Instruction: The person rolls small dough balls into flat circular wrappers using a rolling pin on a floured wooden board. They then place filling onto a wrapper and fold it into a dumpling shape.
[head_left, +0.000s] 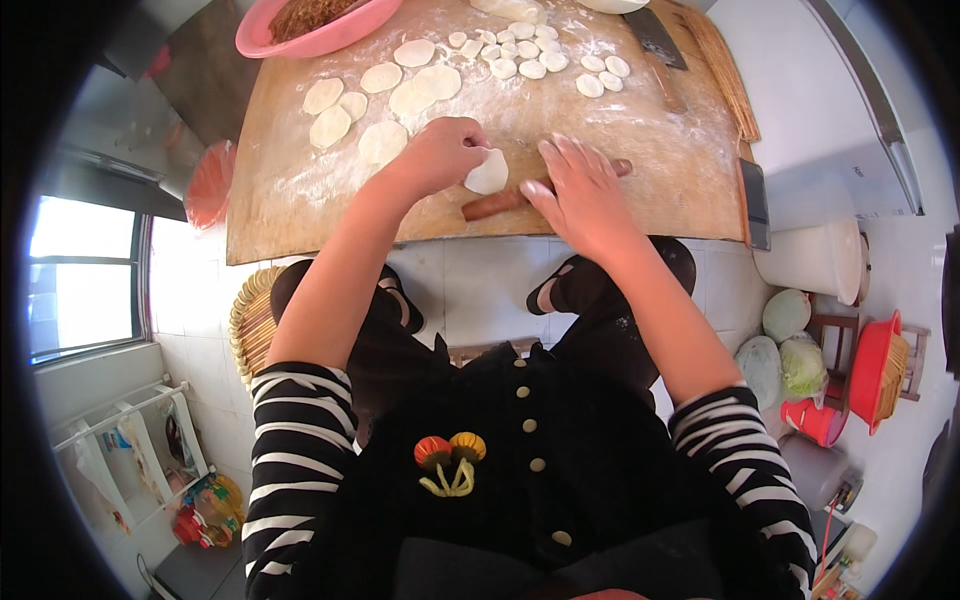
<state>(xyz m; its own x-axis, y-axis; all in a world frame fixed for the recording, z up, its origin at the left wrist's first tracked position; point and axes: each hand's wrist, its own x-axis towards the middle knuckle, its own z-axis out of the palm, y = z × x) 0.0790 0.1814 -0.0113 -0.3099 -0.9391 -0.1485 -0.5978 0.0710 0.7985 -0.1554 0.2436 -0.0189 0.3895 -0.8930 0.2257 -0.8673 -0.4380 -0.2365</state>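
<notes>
My left hand (450, 154) pinches the edge of a small dough wrapper (487, 174) over the floured wooden board (300, 214). Fingers spread, my right hand (581, 184) lies on a wooden rolling pin (495, 204), which slants just right of the wrapper. Several rolled dough rounds (382, 142) lie on the board beyond and to the left of my left hand. Farther back are many small flattened dough pieces (527, 49), with a separate group (590, 86) to their right. At the top, part of a larger dough piece (510, 9) shows.
A pink basin of filling (322, 46) stands at the back left. A cleaver (654, 37) lies at the back right, near a woven mat (720, 67). A dark-bladed tool (754, 206) is at the board's right edge. Below left is a round tray edged with dumplings (251, 315).
</notes>
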